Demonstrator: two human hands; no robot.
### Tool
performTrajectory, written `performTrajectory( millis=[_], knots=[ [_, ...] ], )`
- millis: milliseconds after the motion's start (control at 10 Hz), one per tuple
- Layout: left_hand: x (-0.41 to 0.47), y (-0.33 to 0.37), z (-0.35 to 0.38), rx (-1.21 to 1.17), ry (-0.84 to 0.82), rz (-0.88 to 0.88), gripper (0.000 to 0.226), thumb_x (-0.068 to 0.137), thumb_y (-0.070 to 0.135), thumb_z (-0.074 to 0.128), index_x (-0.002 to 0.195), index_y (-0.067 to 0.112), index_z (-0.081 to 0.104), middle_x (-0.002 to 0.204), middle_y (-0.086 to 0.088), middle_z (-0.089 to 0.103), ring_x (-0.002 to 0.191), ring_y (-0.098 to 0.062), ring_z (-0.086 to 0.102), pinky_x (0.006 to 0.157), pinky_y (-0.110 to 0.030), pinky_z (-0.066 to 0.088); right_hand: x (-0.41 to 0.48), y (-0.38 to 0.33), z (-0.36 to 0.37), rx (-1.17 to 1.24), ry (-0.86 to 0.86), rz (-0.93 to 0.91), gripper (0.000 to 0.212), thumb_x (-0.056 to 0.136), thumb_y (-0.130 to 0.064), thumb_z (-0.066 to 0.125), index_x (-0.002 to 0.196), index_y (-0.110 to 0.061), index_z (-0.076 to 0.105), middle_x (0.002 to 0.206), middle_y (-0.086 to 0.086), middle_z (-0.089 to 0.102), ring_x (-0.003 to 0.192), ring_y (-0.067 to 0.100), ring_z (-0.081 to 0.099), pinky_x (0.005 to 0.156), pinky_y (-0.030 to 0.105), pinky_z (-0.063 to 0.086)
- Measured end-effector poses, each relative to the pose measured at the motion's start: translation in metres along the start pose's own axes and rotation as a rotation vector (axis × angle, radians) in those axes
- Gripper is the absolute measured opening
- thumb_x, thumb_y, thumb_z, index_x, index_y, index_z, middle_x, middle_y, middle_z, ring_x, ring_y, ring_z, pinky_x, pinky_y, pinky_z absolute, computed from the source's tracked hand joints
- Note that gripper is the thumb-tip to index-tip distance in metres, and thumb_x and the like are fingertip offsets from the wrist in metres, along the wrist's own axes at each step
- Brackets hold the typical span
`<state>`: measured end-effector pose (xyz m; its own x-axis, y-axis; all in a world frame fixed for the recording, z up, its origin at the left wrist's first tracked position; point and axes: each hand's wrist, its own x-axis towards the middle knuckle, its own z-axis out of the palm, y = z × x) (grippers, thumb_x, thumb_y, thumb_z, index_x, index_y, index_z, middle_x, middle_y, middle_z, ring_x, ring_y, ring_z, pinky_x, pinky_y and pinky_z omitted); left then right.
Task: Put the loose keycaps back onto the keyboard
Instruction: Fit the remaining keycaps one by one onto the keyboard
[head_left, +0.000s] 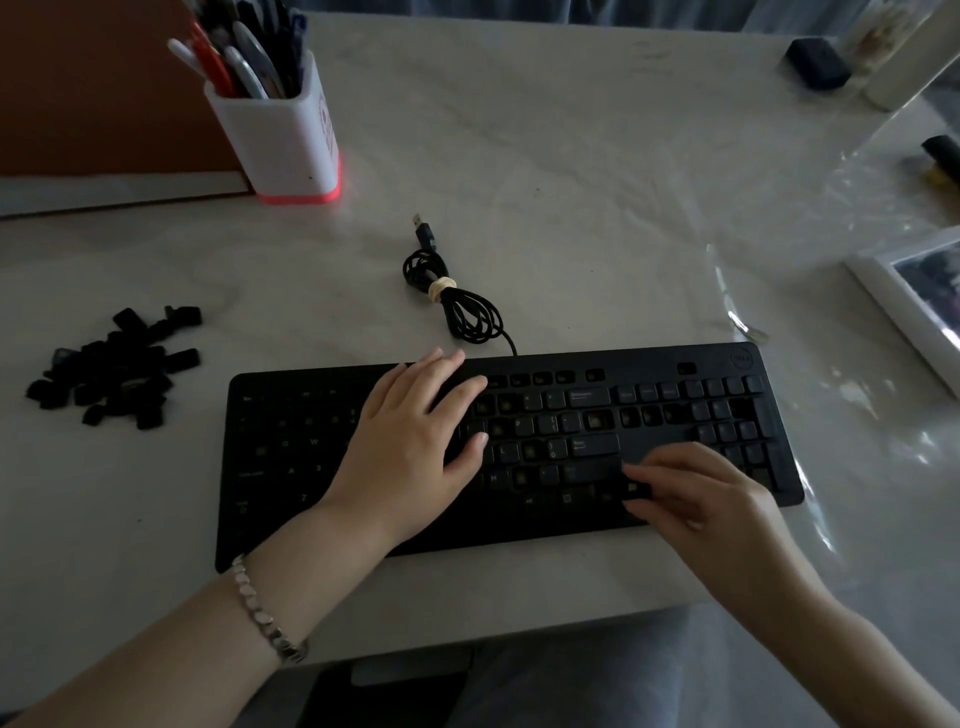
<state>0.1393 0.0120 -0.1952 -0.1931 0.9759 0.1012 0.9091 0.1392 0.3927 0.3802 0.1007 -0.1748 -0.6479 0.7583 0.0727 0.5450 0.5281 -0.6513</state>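
A black keyboard (675, 358) lies across the white table near its front edge. Its left half shows bare sockets, while keycaps sit on the right half. A pile of several loose black keycaps (111, 371) lies on the table to the left of the keyboard. My left hand (410, 441) rests flat on the keyboard's middle, fingers spread and straight. My right hand (696, 493) reaches in from the right, its fingertips pressing on the lower row near the arrow keys. Whether a keycap is under those fingertips is hidden.
The keyboard's coiled cable with USB plug (452, 296) lies just behind it. A white pen holder (283, 130) stands at the back left beside a brown board (93, 88). A white picture frame (914, 306) and crinkled clear plastic (852, 395) lie at the right.
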Motion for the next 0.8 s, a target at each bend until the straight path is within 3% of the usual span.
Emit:
performTrajectory(
  millis=[100,200,400,800],
  knots=[
    [-0.001,0.0,0.002,-0.008,0.008,-0.001,0.05,0.088,0.04,0.039,0.126,0.012,0.058,0.137,-0.01,0.05,0.132,-0.023,0.037,0.11,-0.039,0.022,-0.001,0.003,-0.001,-0.104,-0.082,-0.065,0.026,0.073,-0.016,0.069,0.097,-0.01,0.074,0.093,-0.012,0.056,0.089,-0.013,0.052,0.078,0.004,0.043],
    [-0.002,0.0,0.004,-0.013,0.014,-0.002,0.05,0.089,0.039,0.039,0.126,0.012,0.058,0.137,-0.011,0.05,0.133,-0.024,0.037,0.11,-0.04,0.022,0.001,0.004,-0.001,-0.115,-0.1,-0.066,0.027,0.071,-0.021,0.067,0.095,-0.013,0.074,0.093,-0.016,0.056,0.089,-0.004,0.053,0.081,0.007,0.043],
    [-0.002,0.001,0.004,-0.015,0.013,-0.012,0.05,0.089,0.039,0.038,0.127,0.012,0.057,0.138,-0.011,0.049,0.134,-0.024,0.037,0.112,-0.039,0.022,0.0,0.008,0.006,-0.092,-0.072,-0.071,0.025,0.07,-0.019,0.068,0.093,-0.013,0.074,0.096,-0.016,0.052,0.09,-0.001,0.051,0.084,0.01,0.042],
    [-0.003,0.001,0.005,-0.015,0.021,-0.004,0.05,0.09,0.039,0.039,0.127,0.012,0.057,0.138,-0.011,0.049,0.134,-0.025,0.037,0.112,-0.04,0.023,0.005,0.013,0.002,-0.136,-0.13,-0.156,0.023,0.073,-0.02,0.067,0.093,-0.014,0.075,0.089,-0.015,0.049,0.077,0.0,0.05,0.069,0.004,0.041]
  ],
)
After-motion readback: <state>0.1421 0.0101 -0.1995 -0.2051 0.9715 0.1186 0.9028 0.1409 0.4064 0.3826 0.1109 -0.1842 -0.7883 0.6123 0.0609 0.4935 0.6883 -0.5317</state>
